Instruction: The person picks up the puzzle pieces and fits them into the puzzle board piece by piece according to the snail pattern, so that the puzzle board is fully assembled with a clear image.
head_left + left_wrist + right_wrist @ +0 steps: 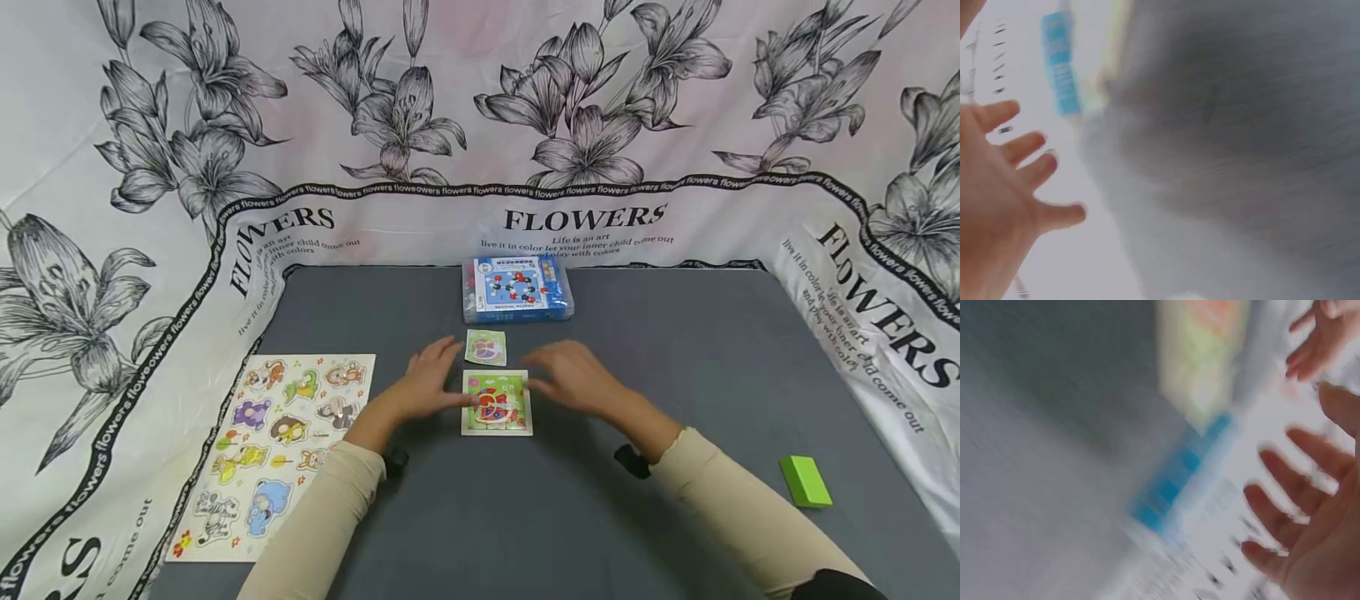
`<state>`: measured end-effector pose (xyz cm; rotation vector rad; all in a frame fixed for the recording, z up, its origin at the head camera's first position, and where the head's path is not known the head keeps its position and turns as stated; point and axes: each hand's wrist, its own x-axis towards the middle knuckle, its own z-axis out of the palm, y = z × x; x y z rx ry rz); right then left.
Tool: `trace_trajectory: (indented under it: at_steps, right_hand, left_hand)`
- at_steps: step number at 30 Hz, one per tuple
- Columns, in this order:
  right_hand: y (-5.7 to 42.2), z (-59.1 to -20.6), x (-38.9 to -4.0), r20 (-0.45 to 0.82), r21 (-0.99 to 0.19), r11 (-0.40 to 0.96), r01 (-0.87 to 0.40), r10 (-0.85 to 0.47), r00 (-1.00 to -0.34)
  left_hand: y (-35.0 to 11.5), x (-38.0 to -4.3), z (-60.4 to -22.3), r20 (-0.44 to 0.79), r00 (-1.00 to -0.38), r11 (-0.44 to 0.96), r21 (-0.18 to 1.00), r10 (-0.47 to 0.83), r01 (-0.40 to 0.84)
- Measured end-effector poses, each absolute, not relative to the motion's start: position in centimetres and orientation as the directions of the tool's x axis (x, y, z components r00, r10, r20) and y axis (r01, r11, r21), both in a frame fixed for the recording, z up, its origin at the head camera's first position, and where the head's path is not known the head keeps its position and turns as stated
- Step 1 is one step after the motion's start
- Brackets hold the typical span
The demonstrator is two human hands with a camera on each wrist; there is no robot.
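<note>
A small square puzzle point(497, 403) in a pale wooden frame, with a red, white and green picture, lies on the grey table. My left hand point(429, 379) is at its left side, fingers spread and the thumb reaching over the frame's edge; whether it touches is hard to tell. On the other side, my right hand point(573, 377) hovers by the upper right corner of the frame with nothing in it. In the wrist views, the left hand point(997, 181) and the right hand point(1316, 512) both show spread fingers. A small picture card point(486, 347) lies just beyond the puzzle.
Behind the card sits a clear plastic box point(517, 289) with a blue molecule label. An animal puzzle board point(300, 425) lies at the left, partly under my left forearm. A green block point(806, 482) stands at the right. Flower-printed cloth point(420, 221) borders the table.
</note>
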<state>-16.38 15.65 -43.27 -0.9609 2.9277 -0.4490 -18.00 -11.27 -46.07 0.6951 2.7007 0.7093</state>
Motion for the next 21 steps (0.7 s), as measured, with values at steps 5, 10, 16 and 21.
trace_trajectory:
  at_steps: [5,10,16,21]
  right_hand:
    - [16.3,-35.0,-21.7,0.077,-0.306,0.899,-0.314,-0.306,-0.949]
    - [16.2,-29.3,-24.4,0.011,-0.275,0.943,-0.190,-0.194,-0.981]
    - [16.4,-28.6,-24.5,-0.007,-0.235,0.957,-0.169,-0.176,-0.984]
    - [16.8,-28.8,-24.5,0.031,-0.238,0.956,-0.172,-0.170,-0.985]
  left_hand:
    - [-10.6,-22.4,-38.0,0.002,-0.937,0.849,0.422,0.350,0.318]
    - [-9.7,-25.4,-31.6,0.060,-0.973,0.910,0.346,0.223,0.229]
    - [-9.2,-25.8,-29.9,0.044,-0.979,0.929,0.308,0.199,0.203]
    - [-9.1,-25.9,-29.9,0.064,-0.979,0.935,0.292,0.191,0.202]
